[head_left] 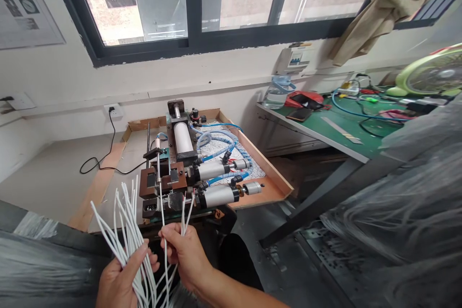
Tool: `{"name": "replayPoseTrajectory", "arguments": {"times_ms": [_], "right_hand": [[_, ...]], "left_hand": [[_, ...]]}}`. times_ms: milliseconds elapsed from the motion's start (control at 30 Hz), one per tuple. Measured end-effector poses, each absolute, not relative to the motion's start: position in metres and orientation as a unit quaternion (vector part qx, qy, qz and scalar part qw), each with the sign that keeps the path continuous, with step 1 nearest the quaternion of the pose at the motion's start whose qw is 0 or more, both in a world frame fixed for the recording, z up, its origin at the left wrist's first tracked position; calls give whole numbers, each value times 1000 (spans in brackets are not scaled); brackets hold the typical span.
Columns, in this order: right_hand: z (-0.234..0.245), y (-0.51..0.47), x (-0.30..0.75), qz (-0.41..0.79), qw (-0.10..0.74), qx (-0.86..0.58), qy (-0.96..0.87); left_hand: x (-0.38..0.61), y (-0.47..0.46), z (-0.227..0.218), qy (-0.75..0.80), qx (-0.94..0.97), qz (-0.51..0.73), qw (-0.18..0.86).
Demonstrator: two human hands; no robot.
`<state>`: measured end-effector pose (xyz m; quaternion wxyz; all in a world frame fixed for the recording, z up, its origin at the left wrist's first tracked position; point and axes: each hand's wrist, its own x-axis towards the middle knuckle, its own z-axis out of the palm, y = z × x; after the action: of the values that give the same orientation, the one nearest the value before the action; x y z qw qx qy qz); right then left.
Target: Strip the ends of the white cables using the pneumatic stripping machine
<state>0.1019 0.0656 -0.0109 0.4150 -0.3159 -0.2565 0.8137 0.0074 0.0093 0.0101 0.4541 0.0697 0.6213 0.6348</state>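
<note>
Left hand (pixel 121 276) grasping a white cable bundle (pixel 134 237); right hand (pixel 187 252) pinching several cables, one (pixel 163 211) directed toward the pneumatic machine (pixel 183 140).

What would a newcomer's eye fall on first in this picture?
Probably the fanned bundle of thin white cables in the left hand, at the lower left. Just beyond, near the middle, sits a dark metal machine with silvery cylinders. At the far right, a round lime-green fan rises above a green-topped table.

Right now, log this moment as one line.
left hand: gripping white cable bundle | right hand: pinching one cable, few others held too | machine: ahead, contact with cable unclear
</note>
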Motion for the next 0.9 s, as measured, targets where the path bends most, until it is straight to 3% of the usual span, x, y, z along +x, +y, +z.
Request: {"name": "replayPoseTrajectory", "arguments": {"times_ms": [133, 333, 533, 900], "right_hand": [[-7, 71, 101, 827, 409, -305, -235], [-2, 71, 98, 877, 318, -206, -296], [-6, 63, 98, 811, 433, -271, -285], [-12, 75, 93, 809, 472, -288, -199]], "left_hand": [[9, 8, 11, 635, 67, 634, 436], [11, 5, 13, 627, 108, 631, 445], [7, 8, 11, 594, 107, 634, 483], [1, 16, 14, 611, 61, 650, 448]]}}
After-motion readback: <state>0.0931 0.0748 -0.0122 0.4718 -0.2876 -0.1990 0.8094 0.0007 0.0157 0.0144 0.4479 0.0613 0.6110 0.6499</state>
